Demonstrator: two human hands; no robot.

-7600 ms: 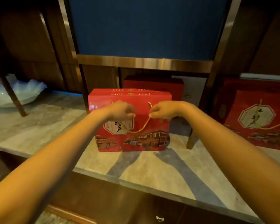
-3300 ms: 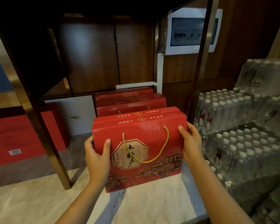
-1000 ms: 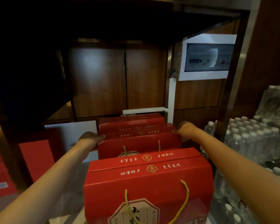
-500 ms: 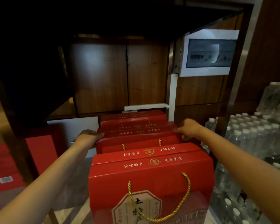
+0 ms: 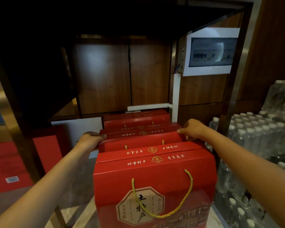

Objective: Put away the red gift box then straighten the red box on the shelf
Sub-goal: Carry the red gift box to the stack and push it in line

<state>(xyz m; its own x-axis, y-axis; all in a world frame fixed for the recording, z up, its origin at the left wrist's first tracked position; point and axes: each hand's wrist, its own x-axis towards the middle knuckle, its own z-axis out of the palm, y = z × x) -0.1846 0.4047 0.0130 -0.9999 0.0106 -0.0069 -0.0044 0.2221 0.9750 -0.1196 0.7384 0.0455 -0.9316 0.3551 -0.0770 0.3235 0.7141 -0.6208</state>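
Observation:
A red gift box (image 5: pixel 155 181) with a gold rope handle stands upright at the front of a row of like boxes on the marble shelf (image 5: pixel 82 216). Right behind it stands a second red box (image 5: pixel 138 142), then further boxes (image 5: pixel 136 122) toward the wooden back wall. My left hand (image 5: pixel 90 140) grips the second box's upper left corner. My right hand (image 5: pixel 193 130) holds its upper right corner. Both arms reach past the front box, which neither hand touches.
Shrink-wrapped packs of water bottles (image 5: pixel 257 145) are stacked close on the right. A metal shelf post (image 5: pixel 15 122) stands on the left, with flat red boxes (image 5: pixel 8 168) and a white panel (image 5: pixel 77 129) behind it. A white electrical panel (image 5: pixel 211 51) hangs at upper right.
The front gift box was carried here from another counter and set down. Over the last second my hands have stayed on the second box's top corners, shifting it slightly.

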